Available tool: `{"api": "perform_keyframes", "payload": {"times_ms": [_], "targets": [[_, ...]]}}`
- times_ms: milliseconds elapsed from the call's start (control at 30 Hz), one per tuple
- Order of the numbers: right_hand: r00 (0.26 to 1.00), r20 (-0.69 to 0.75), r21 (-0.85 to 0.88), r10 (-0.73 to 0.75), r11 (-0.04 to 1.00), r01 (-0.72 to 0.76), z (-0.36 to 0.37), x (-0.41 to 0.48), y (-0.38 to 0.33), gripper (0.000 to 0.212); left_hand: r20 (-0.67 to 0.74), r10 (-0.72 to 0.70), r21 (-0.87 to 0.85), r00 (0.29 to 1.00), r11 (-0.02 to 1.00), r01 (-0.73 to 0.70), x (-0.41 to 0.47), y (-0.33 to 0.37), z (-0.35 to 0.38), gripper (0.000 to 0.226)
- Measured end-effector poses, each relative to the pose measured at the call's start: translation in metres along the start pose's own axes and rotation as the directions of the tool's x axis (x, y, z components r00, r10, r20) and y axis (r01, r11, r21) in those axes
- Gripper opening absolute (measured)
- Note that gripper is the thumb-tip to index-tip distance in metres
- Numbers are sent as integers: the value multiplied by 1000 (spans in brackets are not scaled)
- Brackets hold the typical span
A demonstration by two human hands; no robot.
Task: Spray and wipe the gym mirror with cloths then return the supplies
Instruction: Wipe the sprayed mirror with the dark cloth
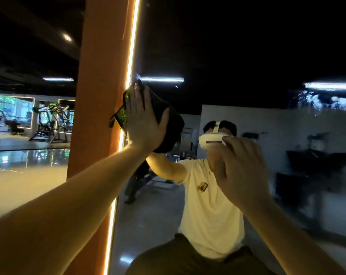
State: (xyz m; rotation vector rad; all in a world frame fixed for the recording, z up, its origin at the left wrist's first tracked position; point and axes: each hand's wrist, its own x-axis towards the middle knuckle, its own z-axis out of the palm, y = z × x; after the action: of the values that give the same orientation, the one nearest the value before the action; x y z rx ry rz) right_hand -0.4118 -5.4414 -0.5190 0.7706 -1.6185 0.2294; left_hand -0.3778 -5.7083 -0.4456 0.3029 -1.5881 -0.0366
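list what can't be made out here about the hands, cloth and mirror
- Right hand: the head view shows only its back, so whether it holds anything is hidden.
- Cloth: partly covered by the flat left hand, and dark in dim light.
- Mirror: right and bottom cut off by the frame; reflection at right blurred.

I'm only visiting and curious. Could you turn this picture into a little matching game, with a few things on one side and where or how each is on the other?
Things:
1. soft black cloth
2. tall orange pillar
3. thin glowing light strip
4. bare right hand

Places or states:
A. raised, fingers relaxed, nothing seen in it
B. pressed on the gym mirror under the flat left hand
C. stands left of the mirror
D. runs between pillar and mirror

Pairs: 1-B, 2-C, 3-D, 4-A
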Motion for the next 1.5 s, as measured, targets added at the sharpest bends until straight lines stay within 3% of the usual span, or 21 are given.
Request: {"api": "perform_keyframes", "payload": {"times_ms": [67,133,200,233,333,433,533,633,767,900,1033,1133,1233,1300,1367,1500], "targets": [[999,-42,21,7,1000,-6,-4,21,3,46,32,61,-24,998,998,-60,-20,15,0,85],[998,-68,31,1,1000,2,-4,42,5,51,106,343,-68,933,939,-337,-49,19,-2,86],[998,-53,15,-16,1000,17,0,54,4,56,148,478,-91,866,878,-469,-51,9,-3,88],[999,-44,2,-21,1000,21,1,56,3,57,127,448,-83,885,894,-440,-40,3,-2,89],[998,-28,-43,-48,998,47,4,57,7,57,39,180,-11,983,984,-179,15,-10,-4,88],[996,-57,-40,-73,997,71,8,55,15,45,19,137,-5,990,991,-137,61,-5,-7,90],[991,-97,1,-97,995,97,8,53,20,47,9,92,1,996,996,-92,79,22,-6,93],[993,-84,30,-86,996,89,-1,46,33,53,58,247,-6,967,969,-247,77,58,-5,89],[990,-87,5,115,993,-115,-24,18,77,59,85,419,-10,904,908,-419,56,126,4,88],[951,-74,-38,301,952,-304,-50,-11,134,68,125,498,-23,858,866,-500,22,194,11,89],[932,-49,-67,358,930,-361,-67,-42,170,71,129,494,-41,860,869,-493,-16,251,19,88],[939,9,22,344,939,-344,-75,-55,183,72,164,603,-87,781,797,-597,-53,291,27,88],[950,33,158,311,937,-312,-75,-63,197,62,193,765,-206,615,644,-737,-84,313,36,88],[953,56,204,298,931,-303,-78,-66,200,64,191,815,-219,546,578,-786,-81,296,38,90],[960,73,190,269,942,-278,-81,-68,199,71,179,781,-169,599,624,-763,-62,263,34,90],[968,47,106,246,962,-250,-72,-71,195,63,158,502,-11,850,862,-507,-20,213,17,86]]}}
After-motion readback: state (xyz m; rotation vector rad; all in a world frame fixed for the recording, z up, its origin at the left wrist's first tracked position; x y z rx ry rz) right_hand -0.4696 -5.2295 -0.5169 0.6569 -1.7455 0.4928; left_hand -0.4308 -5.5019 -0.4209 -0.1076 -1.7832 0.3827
